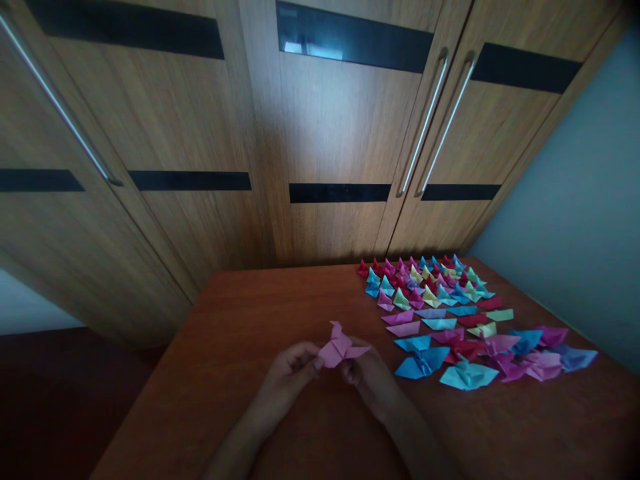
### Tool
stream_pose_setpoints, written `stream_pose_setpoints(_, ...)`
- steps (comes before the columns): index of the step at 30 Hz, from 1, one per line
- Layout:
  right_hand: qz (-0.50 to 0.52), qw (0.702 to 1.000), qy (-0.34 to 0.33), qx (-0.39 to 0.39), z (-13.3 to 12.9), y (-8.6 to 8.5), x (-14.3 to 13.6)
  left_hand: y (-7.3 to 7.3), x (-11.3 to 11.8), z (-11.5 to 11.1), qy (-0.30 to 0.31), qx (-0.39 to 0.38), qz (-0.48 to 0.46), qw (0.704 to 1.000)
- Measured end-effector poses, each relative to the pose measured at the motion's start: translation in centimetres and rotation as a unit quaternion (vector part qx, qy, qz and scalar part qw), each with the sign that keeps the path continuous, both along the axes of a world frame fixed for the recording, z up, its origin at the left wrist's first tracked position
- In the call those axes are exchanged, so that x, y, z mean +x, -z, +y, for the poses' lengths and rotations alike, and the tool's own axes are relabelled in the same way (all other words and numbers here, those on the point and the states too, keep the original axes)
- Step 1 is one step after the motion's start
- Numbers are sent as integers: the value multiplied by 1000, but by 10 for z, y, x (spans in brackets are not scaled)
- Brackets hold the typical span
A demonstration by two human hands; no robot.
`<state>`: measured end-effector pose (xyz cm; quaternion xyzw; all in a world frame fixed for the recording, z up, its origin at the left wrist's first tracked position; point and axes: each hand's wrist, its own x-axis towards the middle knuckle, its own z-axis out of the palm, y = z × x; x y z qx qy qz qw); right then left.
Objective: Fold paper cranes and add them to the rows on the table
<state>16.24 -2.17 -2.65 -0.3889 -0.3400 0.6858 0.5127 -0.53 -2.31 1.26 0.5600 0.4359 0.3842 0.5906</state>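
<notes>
A pink folded paper figure with a small pointed piece sticking up is held above the brown table, between both hands. My left hand pinches its left corner between thumb and fingers. At the figure's right side, my right hand has its fingers curled under and behind the long right point, closed on it. Parts of the right fingers are hidden by the paper.
Many folded paper pieces in several colours stand in rows at the table's back right. Nearer lie larger ones, among them a light turquoise one and a blue one. Wooden cupboard doors rise behind the table; a pale wall is right.
</notes>
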Motion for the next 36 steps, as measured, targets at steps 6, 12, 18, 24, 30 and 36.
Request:
stream_pose_setpoints(6, -35, 998, 53, 5, 2, 2, 1, -2, 1, 0, 4, -1, -5, 1000)
stream_pose_setpoints(12, -113, 988, 101, 40, 5, 5, 1, -3, 1, 0, -2, 4, 10, 1000)
stream_pose_setpoints(18, -125, 986, 104, 36, 4, 3, 0, 1, 1, 1, 4, 1, 11, 1000)
stream_pose_setpoints(24, -171, 975, 129, 58, 4, 5, 0, 5, -2, 2, 2, -6, -19, 1000)
stream_pose_setpoints(30, -196, 972, 85, 97, 3, 3, 2, 10, -8, 7, -12, -29, -52, 998)
stream_pose_setpoints(36, 13, 998, -20, 51, 2, -4, 4, 6, -10, 11, -34, -24, 13, 999)
